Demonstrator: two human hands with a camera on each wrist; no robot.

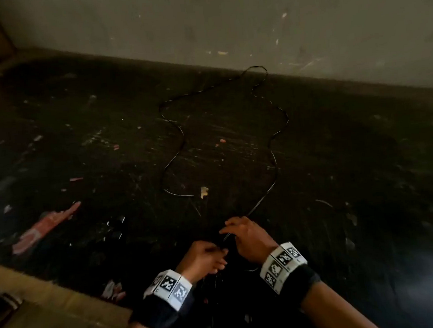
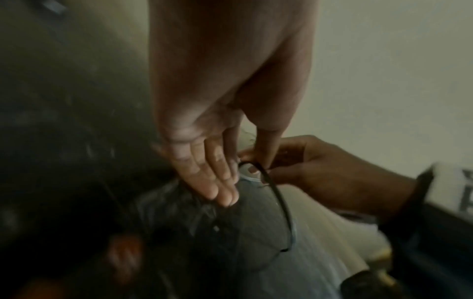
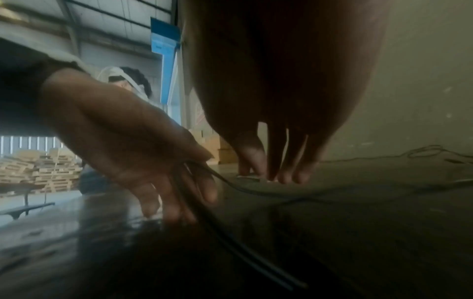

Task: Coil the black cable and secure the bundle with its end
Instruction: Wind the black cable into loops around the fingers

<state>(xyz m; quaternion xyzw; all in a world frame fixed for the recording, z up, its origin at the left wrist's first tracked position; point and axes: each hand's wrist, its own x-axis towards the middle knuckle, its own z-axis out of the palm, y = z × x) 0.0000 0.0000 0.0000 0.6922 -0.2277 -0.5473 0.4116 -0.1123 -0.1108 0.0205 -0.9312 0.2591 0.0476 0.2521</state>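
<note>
Black cable between both hands.

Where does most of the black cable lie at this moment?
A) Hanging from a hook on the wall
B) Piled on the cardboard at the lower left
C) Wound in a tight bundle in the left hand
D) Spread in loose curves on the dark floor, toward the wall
D: in the head view the black cable snakes loosely over the floor toward the wall, and only its near part reaches the two hands.
</note>
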